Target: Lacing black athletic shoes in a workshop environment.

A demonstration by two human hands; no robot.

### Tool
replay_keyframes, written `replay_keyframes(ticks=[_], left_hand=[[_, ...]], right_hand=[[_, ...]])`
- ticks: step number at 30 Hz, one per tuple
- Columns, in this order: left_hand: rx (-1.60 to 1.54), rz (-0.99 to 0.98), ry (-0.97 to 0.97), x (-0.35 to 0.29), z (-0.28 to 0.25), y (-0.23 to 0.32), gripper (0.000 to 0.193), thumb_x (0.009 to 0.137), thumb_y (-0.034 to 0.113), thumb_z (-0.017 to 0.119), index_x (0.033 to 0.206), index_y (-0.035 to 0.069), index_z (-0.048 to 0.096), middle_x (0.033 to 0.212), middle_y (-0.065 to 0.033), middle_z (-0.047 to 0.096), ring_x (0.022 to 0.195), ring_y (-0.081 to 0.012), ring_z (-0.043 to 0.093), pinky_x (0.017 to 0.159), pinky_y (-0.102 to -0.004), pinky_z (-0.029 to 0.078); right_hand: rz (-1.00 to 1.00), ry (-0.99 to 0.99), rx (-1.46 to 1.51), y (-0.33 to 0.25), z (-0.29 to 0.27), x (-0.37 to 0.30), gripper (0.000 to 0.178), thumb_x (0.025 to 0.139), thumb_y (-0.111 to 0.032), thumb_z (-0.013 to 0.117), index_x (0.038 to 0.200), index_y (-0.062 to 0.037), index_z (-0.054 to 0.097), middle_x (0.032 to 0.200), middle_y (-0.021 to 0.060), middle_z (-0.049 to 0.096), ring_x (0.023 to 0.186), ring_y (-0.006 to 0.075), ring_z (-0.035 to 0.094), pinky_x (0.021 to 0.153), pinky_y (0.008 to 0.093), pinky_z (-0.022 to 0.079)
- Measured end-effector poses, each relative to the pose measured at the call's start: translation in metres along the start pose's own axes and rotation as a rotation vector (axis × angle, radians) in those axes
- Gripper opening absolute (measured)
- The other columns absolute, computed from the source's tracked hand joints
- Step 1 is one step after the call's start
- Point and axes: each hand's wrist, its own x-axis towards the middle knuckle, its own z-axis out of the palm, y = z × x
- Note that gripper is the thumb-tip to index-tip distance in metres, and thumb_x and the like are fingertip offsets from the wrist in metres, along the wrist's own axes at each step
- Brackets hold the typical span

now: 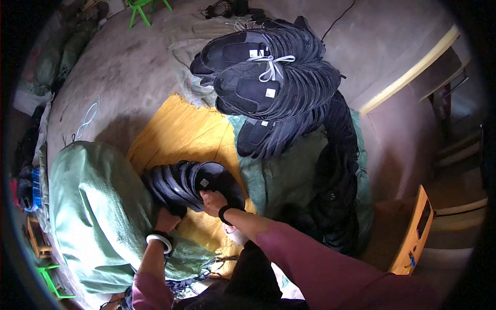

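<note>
A short row of nested dark shoe uppers (178, 181) lies on a yellow woven sheet (183, 129) in front of me. My right hand (213, 201) is closed on the edge of the upper at the row's right end, just below its small white label. Low at the row's left end is my left hand (168, 220), beside a bulging green sack (101, 206); its fingertips are hidden against the dark material. Farther off, larger bundles of nested shoe uppers (279, 90) are piled up, one tied with a white lace (270, 64).
Under the piled bundles spreads a green woven sheet (268, 181), with more dark pieces (338, 170) along its right side. A pale wooden bar (411, 72) and an orange wooden board (412, 232) stand at right. Green stools (139, 11) and a loose pale cord (89, 119) are at left.
</note>
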Motion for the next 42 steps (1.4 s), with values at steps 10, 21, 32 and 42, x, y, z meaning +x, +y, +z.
replay_keyframes(ticks=[10,21,32,42], left_hand=[[-0.174,0.256,-0.133,-0.145,0.081,0.087,0.059,0.09,0.033,0.064,0.133,-0.005,0.054,0.12,-0.0358,0.065,0.122,-0.0482,0.06,0.098,-0.0502,0.051],[-0.551,-0.093,-0.677,-0.168,0.056,0.097,0.054,0.096,0.048,0.069,0.11,-0.005,0.068,0.092,-0.0145,0.072,0.078,-0.0203,0.071,0.069,-0.0315,0.058],[-1.268,-0.556,-0.185,-0.189,0.017,0.051,0.036,0.104,0.033,0.054,0.126,0.004,0.053,0.124,-0.0086,0.057,0.1,-0.0251,0.064,0.079,-0.044,0.059],[-0.33,0.742,0.091,-0.267,-0.045,0.104,0.034,0.107,0.03,0.054,0.124,0.002,0.062,0.116,-0.0086,0.067,0.106,-0.0206,0.062,0.095,-0.0365,0.049]], right_hand=[[-0.241,-0.309,0.033,0.04,-0.08,-0.118,0.03,0.08,-0.007,0.055,0.108,-0.0029,0.064,0.108,0.0236,0.068,0.104,0.0439,0.064,0.089,0.0534,0.049],[-0.157,-0.318,-0.053,0.068,-0.042,-0.121,0.044,0.081,-0.008,0.055,0.124,0.0026,0.059,0.121,0.0263,0.065,0.117,0.0441,0.059,0.102,0.0506,0.046],[-0.143,0.071,0.019,0.018,-0.09,-0.154,0.048,0.089,-0.013,0.058,0.135,-0.0004,0.053,0.123,0.0269,0.059,0.115,0.0437,0.058,0.105,0.0493,0.045],[-0.161,0.023,0.819,-0.074,-0.223,-0.252,0.029,0.101,-0.002,0.06,0.13,-0.0013,0.061,0.122,0.0061,0.068,0.115,0.0127,0.062,0.102,0.028,0.048]])
